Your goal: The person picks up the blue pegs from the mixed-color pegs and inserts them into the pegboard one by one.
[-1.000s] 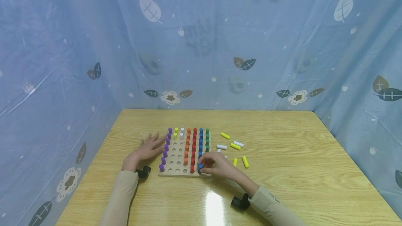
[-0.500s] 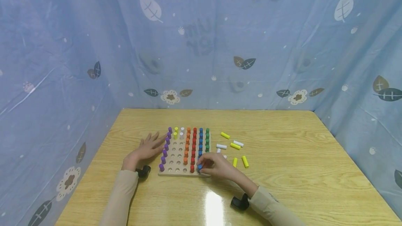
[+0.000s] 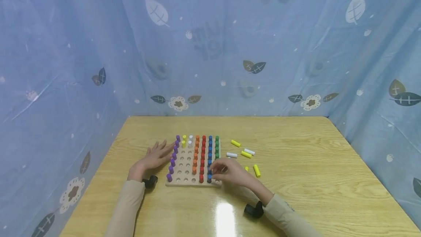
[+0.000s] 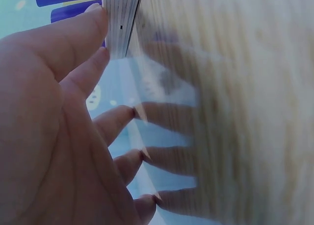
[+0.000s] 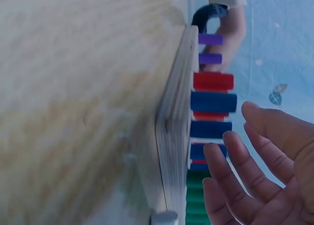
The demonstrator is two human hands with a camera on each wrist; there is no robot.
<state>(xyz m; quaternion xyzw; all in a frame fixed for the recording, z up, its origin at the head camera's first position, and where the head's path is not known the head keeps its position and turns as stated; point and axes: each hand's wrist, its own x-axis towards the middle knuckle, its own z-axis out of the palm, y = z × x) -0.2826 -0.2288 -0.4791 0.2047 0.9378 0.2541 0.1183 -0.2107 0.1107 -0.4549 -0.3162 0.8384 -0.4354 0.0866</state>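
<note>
A wooden pegboard (image 3: 185, 184) holds upright pegs in coloured columns, from purple at the left to green at the right. Its yellow and white columns have pegs only at the far end, with bare holes nearer. My left hand (image 3: 152, 158) lies beside the left edge, thumb and forefinger against the board's side (image 4: 119, 26) in the left wrist view. At the front right corner, my right hand (image 3: 232, 173) hovers by the front blue peg (image 3: 209, 179), which stands in its hole. In the right wrist view, relaxed fingers (image 5: 245, 161) are apart from that blue peg (image 5: 213, 102), holding nothing.
Loose yellow pegs (image 3: 257, 170) and white pegs (image 3: 231, 155) lie on the wooden table (image 3: 296, 171) right of the board, some partly behind my right hand. A patterned blue curtain (image 3: 223, 46) surrounds the table's back and sides.
My right hand has let go of the front blue peg and drawn slightly up and to the right. The peg stays upright in the board. My left hand has not moved.
</note>
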